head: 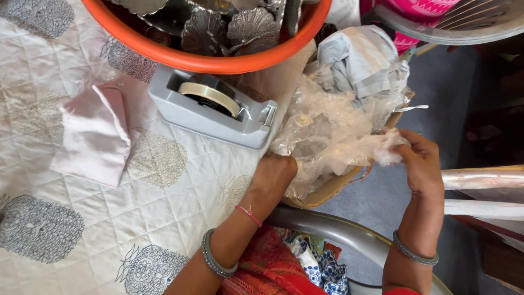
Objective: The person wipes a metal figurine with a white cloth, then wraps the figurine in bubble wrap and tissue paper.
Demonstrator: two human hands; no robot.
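Landmark: grey tape dispenser (213, 106), on the quilted cloth (109, 218).

Your left hand (273, 177) sits just below the dispenser's right end, curled over the edge of a cardboard box (327, 188); whether the fingers clamp anything, you cannot tell. Your right hand (420, 164), well right of the dispenser, pinches a wad of clear plastic wrap (327, 136), which spills from the box.

Orange tub (218, 63) of silver shell-shaped pieces (251, 27) touches the dispenser's far side. Pink satin pouch (95, 134) lies left of it.

Progress, judged: wrap being pulled loose; no piece wrapped, no tape drawn.
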